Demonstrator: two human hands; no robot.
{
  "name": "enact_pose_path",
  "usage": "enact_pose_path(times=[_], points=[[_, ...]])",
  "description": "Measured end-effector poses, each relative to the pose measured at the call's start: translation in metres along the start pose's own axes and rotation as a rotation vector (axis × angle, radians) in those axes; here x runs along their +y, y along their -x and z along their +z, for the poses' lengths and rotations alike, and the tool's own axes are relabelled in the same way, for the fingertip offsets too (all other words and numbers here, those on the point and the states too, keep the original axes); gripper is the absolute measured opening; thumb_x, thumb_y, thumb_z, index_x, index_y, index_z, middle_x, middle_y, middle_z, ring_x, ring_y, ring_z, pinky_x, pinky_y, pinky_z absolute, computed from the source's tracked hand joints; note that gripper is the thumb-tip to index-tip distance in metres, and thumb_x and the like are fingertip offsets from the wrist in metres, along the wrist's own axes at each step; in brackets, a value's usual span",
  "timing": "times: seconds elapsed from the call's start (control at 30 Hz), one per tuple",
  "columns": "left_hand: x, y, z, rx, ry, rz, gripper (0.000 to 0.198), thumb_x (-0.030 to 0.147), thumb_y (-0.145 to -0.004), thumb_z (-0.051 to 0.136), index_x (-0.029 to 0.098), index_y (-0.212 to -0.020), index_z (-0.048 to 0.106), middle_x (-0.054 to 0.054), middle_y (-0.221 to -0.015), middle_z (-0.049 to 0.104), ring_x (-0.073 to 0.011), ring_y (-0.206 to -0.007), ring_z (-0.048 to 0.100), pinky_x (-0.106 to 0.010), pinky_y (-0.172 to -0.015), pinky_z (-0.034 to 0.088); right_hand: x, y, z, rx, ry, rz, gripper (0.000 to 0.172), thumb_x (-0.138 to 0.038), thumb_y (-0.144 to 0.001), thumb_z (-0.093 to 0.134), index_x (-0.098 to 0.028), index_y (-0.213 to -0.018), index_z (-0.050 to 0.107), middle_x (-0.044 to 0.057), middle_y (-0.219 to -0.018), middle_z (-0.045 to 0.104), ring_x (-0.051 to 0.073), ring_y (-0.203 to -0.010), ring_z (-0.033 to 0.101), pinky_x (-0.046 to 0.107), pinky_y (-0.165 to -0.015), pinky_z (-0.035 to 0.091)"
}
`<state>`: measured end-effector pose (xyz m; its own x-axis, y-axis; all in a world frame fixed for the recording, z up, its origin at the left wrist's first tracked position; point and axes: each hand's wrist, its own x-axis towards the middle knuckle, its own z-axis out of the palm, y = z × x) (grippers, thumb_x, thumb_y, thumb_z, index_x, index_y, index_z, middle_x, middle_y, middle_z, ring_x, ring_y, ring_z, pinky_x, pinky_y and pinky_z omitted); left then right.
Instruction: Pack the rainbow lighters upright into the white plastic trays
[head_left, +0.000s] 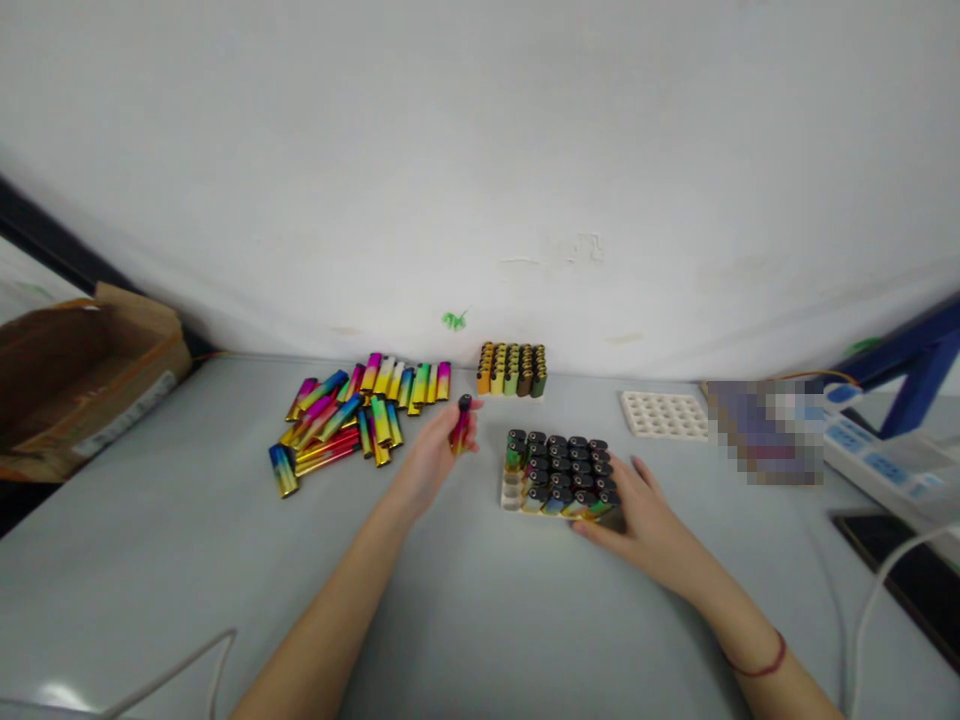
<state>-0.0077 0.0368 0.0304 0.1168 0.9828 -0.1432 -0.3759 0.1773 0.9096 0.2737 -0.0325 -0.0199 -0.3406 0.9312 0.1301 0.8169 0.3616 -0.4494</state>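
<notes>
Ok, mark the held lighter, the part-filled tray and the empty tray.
held lighter (460, 428), head view, mid body
part-filled tray (512, 493), head view, bare left slots
empty tray (664, 414), head view, middle of grid

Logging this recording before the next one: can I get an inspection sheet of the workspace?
Surface: grey table.
Job's things: one lighter held upright; tray nearly full of upright lighters; loose pile of lighters at left.
Clutter: white grid tray; block of lighters by the wall; cardboard box far left.
Grippers: left hand pinches the lighter; right hand rests open against the tray's near right corner.
Cables: white cable lower left; second cable and power strip at right.
Surroundings: white wall; blue frame.
</notes>
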Motion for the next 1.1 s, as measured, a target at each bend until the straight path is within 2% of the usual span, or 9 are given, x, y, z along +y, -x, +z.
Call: enact_pose_path(times=[0.13,0.23,0.33,0.43,0.53,0.77,0.9,1.0,1.1], points=[[0.013,0.002,-0.016,-0.144,-0.291,0.075,0.038,0.043,-0.074,0.077,0.018,-0.098,0.062,-0.001,-0.086,0.064,-0.0138,-0.08,0.061,-0.029,-0.08,0.049,0.0,-0.001,0.0,0.001,-0.011,0.003,0.075,-0.055,-0.086,0.061,-0.017,-0.145,0.035,0.02,-0.145,0.05,0.034,-0.138,0.042,0.065,-0.116,0.021],[0.024,0.005,-0.022,-0.311,-0.502,0.082,0.033,0.041,-0.077,0.075,0.017,-0.097,0.063,-0.004,-0.091,0.067,-0.017,-0.086,0.064,-0.032,-0.082,0.049,0.0,-0.001,0.001,0.007,-0.017,0.005,0.074,-0.054,-0.086,0.061,-0.017,-0.145,0.036,0.02,-0.145,0.05,0.034,-0.138,0.043,0.065,-0.116,0.02],[0.027,0.009,-0.02,-0.432,-0.629,0.057,0.027,0.037,-0.08,0.071,0.017,-0.098,0.065,-0.006,-0.097,0.069,-0.0188,-0.091,0.065,-0.033,-0.084,0.05,0.001,0.0,0.001,0.004,-0.012,0.005,0.074,-0.054,-0.086,0.061,-0.016,-0.144,0.037,0.021,-0.146,0.05,0.034,-0.138,0.043,0.065,-0.116,0.02],[0.024,0.011,-0.013,-0.497,-0.72,0.055,0.022,0.033,-0.081,0.069,0.018,-0.097,0.068,-0.006,-0.1,0.07,-0.0192,-0.095,0.065,-0.034,-0.09,0.05,0.001,0.0,0.0,-0.008,-0.003,0.007,0.074,-0.055,-0.086,0.06,-0.016,-0.144,0.037,0.021,-0.146,0.05,0.034,-0.138,0.042,0.065,-0.116,0.021],[0.019,0.013,-0.007,-0.489,-0.76,0.074,0.018,0.03,-0.08,0.069,0.018,-0.094,0.068,-0.005,-0.098,0.069,-0.0189,-0.096,0.065,-0.035,-0.093,0.05,0.001,0.001,0.0,-0.015,-0.004,0.01,0.073,-0.054,-0.086,0.059,-0.016,-0.144,0.036,0.02,-0.146,0.05,0.034,-0.139,0.041,0.066,-0.116,0.02],[0.014,0.014,0.0,-0.438,-0.775,0.069,0.015,0.028,-0.079,0.069,0.017,-0.087,0.066,-0.004,-0.09,0.067,-0.0174,-0.085,0.068,-0.031,-0.083,0.055,0.0,0.001,0.0,-0.008,-0.005,0.008,0.075,-0.054,-0.086,0.061,-0.017,-0.145,0.035,0.02,-0.146,0.05,0.033,-0.139,0.041,0.064,-0.117,0.019],[0.011,0.015,0.005,-0.45,-0.933,0.183,0.01,0.026,-0.082,0.065,0.019,-0.089,0.066,-0.003,-0.092,0.068,-0.0168,-0.088,0.067,-0.031,-0.086,0.054,-0.002,0.0,-0.002,-0.025,-0.003,0.016,0.074,-0.054,-0.086,0.06,-0.015,-0.145,0.035,0.02,-0.146,0.049,0.033,-0.14,0.04,0.063,-0.117,0.019],[0.008,0.016,0.006,-0.411,-1.007,0.219,0.011,0.028,-0.082,0.066,0.021,-0.088,0.059,0.0,-0.089,0.069,-0.0169,-0.087,0.068,-0.03,-0.084,0.053,-0.003,-0.001,-0.004,-0.028,-0.011,0.03,0.075,-0.054,-0.086,0.06,-0.016,-0.145,0.036,0.019,-0.147,0.048,0.032,-0.14,0.039,0.063,-0.117,0.019],[0.006,0.017,0.005,-0.349,-1.035,0.204,0.021,0.031,-0.08,0.068,0.023,-0.086,0.05,0.002,-0.083,0.067,-0.018,-0.084,0.069,-0.029,-0.078,0.053,-0.003,-0.001,-0.003,-0.022,-0.015,0.026,0.075,-0.055,-0.086,0.061,-0.017,-0.145,0.036,0.019,-0.147,0.049,0.033,-0.14,0.04,0.063,-0.117,0.019]])
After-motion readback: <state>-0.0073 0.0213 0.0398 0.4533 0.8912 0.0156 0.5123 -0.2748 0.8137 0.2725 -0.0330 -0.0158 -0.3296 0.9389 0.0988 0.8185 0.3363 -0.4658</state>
